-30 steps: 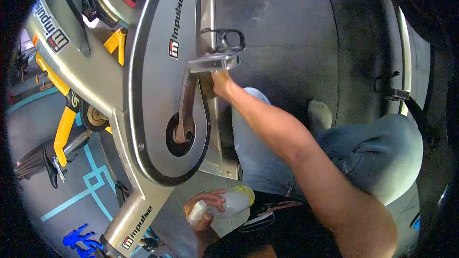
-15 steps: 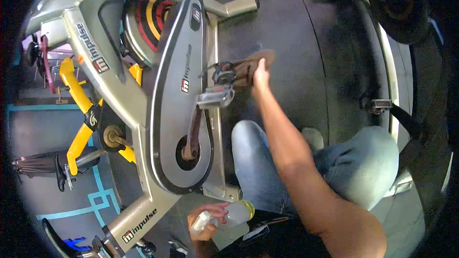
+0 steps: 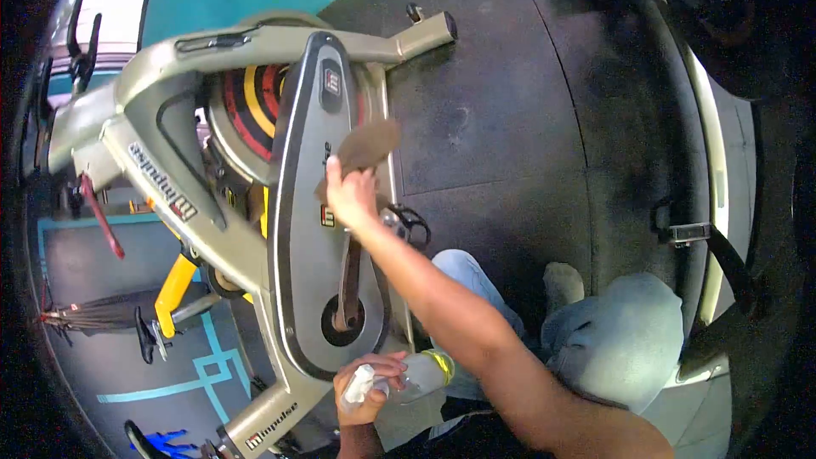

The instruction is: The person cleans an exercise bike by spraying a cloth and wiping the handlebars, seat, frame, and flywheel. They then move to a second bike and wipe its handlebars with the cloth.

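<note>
Grip check: right hand (image 3: 350,195) clenched on a brown cloth (image 3: 364,146), arm stretched out, cloth pressed against the upper end of the grey drive cover (image 3: 304,306) of a spin bike. Left hand (image 3: 367,393) wrapped around a clear spray bottle (image 3: 418,371), held low near the person's lap, nozzle towards the bike, well apart from the cloth.

Progress, as a judgement: the wipe looks partway through. The cloth sits on the top of the cover. No wet streaks or clean/dirty edge show, so I cannot tell which parts are done. The lower cover, crank arm (image 3: 347,276), pedal (image 3: 410,223) and frame (image 3: 166,183) show no cloth contact.

Around: red-and-yellow flywheel (image 3: 245,100) just beside the cloth, behind the cover. Yellow adjuster lever (image 3: 174,287) lower on the frame. Dark rubber floor (image 3: 501,110) under everything. The person's knee in jeans (image 3: 625,348) is near the bike base. A second machine's strapped pedal (image 3: 687,232) is off to the right, well apart.

In the way: the crank arm and pedal lie across the cover's face right under the reaching forearm, so the cloth has to go around them.
</note>
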The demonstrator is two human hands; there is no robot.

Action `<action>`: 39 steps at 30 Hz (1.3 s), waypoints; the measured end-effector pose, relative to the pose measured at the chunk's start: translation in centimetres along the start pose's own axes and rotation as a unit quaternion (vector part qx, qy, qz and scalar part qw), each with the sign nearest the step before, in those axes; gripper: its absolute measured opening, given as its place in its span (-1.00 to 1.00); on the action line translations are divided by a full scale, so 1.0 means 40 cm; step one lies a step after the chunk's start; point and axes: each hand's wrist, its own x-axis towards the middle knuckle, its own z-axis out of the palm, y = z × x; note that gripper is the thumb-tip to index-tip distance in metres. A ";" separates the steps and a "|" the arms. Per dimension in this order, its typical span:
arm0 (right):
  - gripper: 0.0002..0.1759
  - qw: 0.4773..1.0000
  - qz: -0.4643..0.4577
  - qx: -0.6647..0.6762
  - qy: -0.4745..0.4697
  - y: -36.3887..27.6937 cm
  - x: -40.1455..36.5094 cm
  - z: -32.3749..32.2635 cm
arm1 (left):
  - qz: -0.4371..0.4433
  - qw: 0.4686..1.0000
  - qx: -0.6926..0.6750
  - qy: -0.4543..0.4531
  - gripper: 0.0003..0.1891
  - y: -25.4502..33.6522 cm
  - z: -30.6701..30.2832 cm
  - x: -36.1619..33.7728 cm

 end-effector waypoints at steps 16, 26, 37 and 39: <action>-0.18 0.991 0.008 -0.032 0.133 -0.186 0.469 -0.044 | 0.023 0.984 -0.067 0.165 -0.39 0.079 -0.107 0.222; -0.36 0.929 -0.347 -0.124 0.025 -0.422 0.307 -0.017 | 0.077 0.967 -0.083 0.228 -0.47 0.298 -0.084 0.357; -0.46 0.937 0.147 0.316 0.034 -0.349 0.444 -0.708 | 0.075 0.992 -0.045 0.093 -0.55 0.390 -0.091 0.634; -0.47 0.906 0.101 0.410 0.012 -0.352 0.457 -0.841 | 0.051 0.996 -0.029 0.068 -0.55 0.383 -0.061 0.741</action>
